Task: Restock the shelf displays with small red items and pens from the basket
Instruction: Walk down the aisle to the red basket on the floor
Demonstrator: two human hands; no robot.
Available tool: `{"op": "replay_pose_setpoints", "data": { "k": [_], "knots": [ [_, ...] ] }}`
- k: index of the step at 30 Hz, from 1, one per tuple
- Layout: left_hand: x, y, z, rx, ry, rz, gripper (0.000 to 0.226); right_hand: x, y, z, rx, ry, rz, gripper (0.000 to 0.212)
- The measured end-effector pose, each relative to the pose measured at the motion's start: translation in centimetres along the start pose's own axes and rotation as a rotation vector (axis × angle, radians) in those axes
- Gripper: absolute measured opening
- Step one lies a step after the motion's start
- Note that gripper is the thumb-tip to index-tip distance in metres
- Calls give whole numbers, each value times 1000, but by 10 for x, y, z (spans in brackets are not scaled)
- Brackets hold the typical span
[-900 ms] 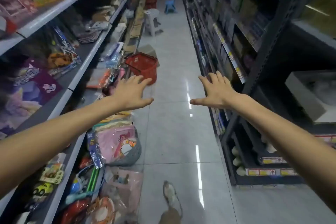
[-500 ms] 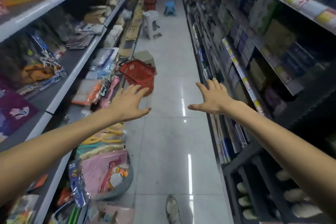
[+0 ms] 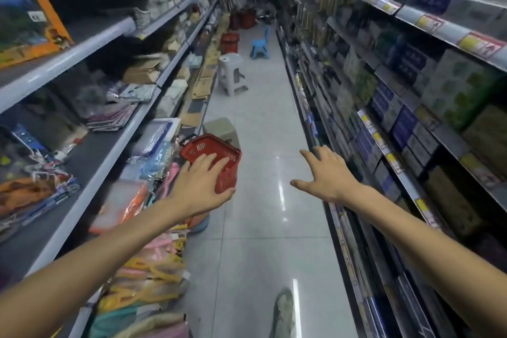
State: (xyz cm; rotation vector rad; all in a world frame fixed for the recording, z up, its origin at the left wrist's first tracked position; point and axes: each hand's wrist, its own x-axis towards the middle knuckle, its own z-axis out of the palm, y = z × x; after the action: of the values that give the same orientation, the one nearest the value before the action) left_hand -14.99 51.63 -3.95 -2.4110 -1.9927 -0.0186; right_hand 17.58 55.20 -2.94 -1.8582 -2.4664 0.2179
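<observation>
We count two hands: left hand (image 3: 200, 186), right hand (image 3: 326, 178). We see two red baskets, a near basket (image 3: 200, 146) and a far basket (image 3: 230, 42), one white stool (image 3: 230, 71) and one blue chair (image 3: 259, 42).

red plastic basket (image 3: 216, 155), slotted sides, on the aisle floor beside the left shelf (image 3: 90, 170), tilted

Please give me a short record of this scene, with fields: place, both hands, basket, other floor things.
place: shop aisle
left hand: open, in front of the red basket in this view; contact unclear
right hand: open, spread, holds nothing
red basket: on the floor by the left shelves; contents hidden
farther on: white stool, blue chair
</observation>
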Motion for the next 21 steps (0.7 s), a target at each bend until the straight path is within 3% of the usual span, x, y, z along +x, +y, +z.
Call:
{"op": "replay_pose_setpoints", "data": {
  "k": [10,21],
  "knots": [
    [248,-85,-20,10,23,-54,99,267,37,-38,15,56,28,95],
    [463,-160,-8,-13,-22,-104,97,491,70,-45,-19,-11,27,99]
  ]
}}
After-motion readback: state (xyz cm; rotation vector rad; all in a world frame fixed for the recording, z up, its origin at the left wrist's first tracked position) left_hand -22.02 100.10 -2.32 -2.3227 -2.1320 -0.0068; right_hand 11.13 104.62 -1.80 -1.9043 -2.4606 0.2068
